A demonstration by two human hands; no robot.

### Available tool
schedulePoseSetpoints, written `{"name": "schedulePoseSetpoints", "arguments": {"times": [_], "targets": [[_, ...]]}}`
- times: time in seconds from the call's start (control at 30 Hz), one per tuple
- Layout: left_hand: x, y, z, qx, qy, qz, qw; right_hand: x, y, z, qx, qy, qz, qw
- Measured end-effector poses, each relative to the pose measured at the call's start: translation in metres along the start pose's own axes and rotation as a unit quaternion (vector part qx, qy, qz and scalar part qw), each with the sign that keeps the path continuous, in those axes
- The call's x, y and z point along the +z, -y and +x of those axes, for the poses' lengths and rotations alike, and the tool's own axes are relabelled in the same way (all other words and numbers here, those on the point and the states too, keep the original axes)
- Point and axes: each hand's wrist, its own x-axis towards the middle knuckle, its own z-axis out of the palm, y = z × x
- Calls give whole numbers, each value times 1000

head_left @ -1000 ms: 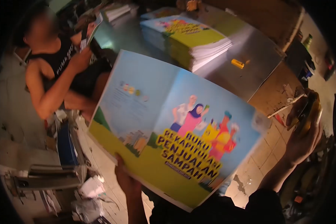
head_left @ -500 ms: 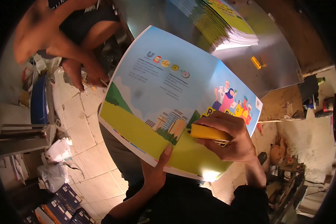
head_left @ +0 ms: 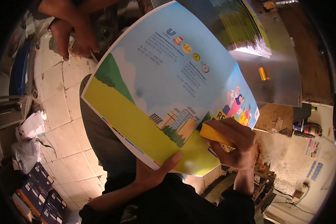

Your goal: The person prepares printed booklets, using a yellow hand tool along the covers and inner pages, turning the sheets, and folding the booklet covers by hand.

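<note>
A printed booklet cover, blue and green with logos and buildings, lies spread open and tilted in front of me. My left hand grips its lower edge, thumb on top and fingers underneath. In my right hand is a yellow stapler, held over the fold on the cover's right half. The stapler's front end is close to the fold; whether it touches the paper I cannot tell. Part of the cartoon people on the right half is covered by my right hand.
A stack of similar printed sheets sits on the metal table, near a small yellow object. Another person's bare feet show at the upper left. Dark boxes and a plastic bag lie on the left.
The view has shifted, and the booklet looks larger and more tilted. My right hand with the stapler remains by the fold. My left thumb still presses on the lower edge.
</note>
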Motion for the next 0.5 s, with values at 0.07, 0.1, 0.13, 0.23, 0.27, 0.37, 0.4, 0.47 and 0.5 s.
{"name": "schedulePoseSetpoints", "arguments": {"times": [0.07,0.1,0.13,0.23,0.27,0.37,0.4,0.47,0.5], "targets": [[1,-1,2,27,3,26,999,-2,2,2,-2,10,-6,1000],[1,-5,2,26,3,23,999,-2,3,4,-7,16,-12,1000],[0,-11,2,-1,6,42,999,0,0,4,-6,18,-14,1000],[-1,-7,1,-20,10,56,998,9,-11,5,-29,1,18,999],[-1,-5,0,-13,10,56,998,10,-10,4,-25,-4,17,1000],[0,-8,0,-34,14,21,999,16,-12,0,-27,-20,10,999],[1,-7,0,-36,19,22,999,16,-13,-1,-37,-30,0,999],[2,-5,-3,-11,3,54,998,12,-9,3,-14,-18,26,999],[2,-5,-3,-12,9,57,998,10,-9,5,3,-6,54,999]]}}
